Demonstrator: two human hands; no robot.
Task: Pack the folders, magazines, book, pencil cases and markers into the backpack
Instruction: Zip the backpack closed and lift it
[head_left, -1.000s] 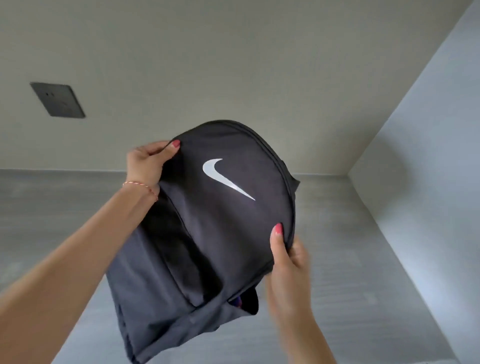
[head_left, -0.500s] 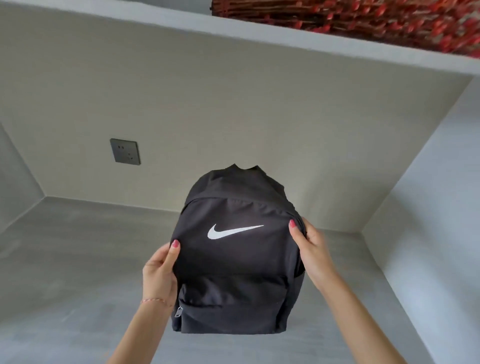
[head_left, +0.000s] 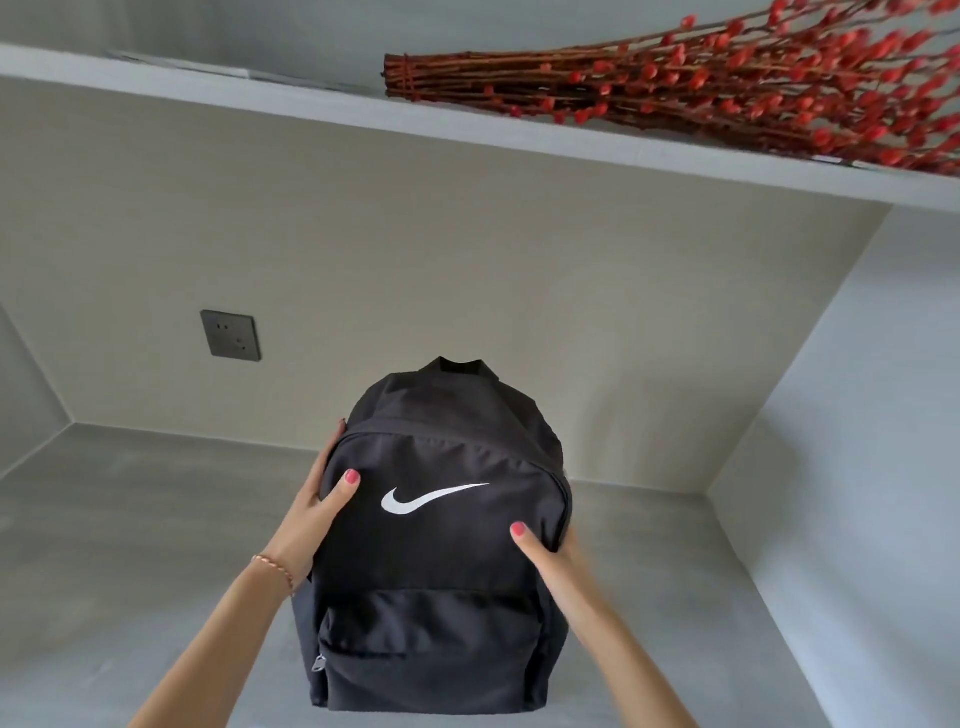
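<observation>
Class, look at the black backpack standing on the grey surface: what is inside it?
Nothing inside shows. The backpack looks closed, held by the left hand and right hand, so its fabric hides any contents. It does look filled out.

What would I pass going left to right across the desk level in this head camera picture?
Wall socket → left hand → black backpack → right hand.
</observation>
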